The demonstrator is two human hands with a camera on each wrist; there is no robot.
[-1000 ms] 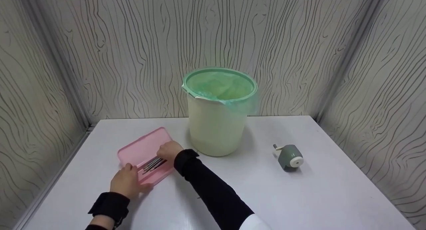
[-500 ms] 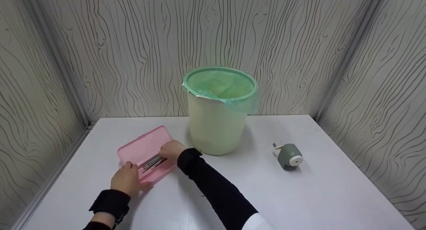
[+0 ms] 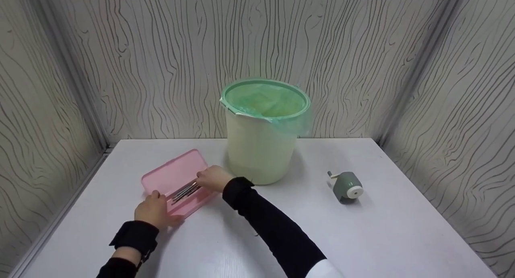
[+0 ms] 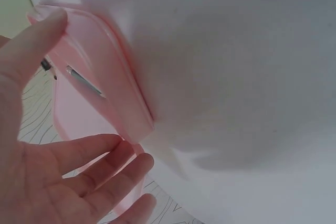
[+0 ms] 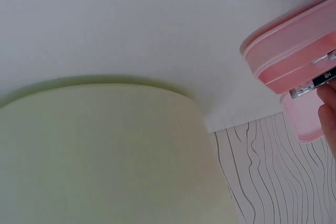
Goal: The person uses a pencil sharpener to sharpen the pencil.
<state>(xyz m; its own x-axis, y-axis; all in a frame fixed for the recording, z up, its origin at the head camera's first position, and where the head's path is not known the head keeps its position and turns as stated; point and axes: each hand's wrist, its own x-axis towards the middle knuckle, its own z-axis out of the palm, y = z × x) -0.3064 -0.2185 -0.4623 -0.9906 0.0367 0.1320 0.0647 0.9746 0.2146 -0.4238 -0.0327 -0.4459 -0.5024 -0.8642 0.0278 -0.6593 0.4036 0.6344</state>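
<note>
An open pink pencil case lies on the left of the white table, its lid tipped back. Several pencils rest in its tray. My left hand holds the case's left end; in the left wrist view the thumb lies on the tray's rim, with the fingers at the end corner. Over the tray's right end, my right hand pinches a dark pencil marked HB, whose eraser end shows in the right wrist view. The right fingertips are mostly cut off there.
A cream bin with a green rim and green bag liner stands behind the right hand. Toward the right of the table sits a grey-green crank pencil sharpener. Wood-patterned panels enclose the back and sides.
My right hand has shifted a little to the right and away along the case, showing more of the pencils. The left hand keeps its place on the case.
</note>
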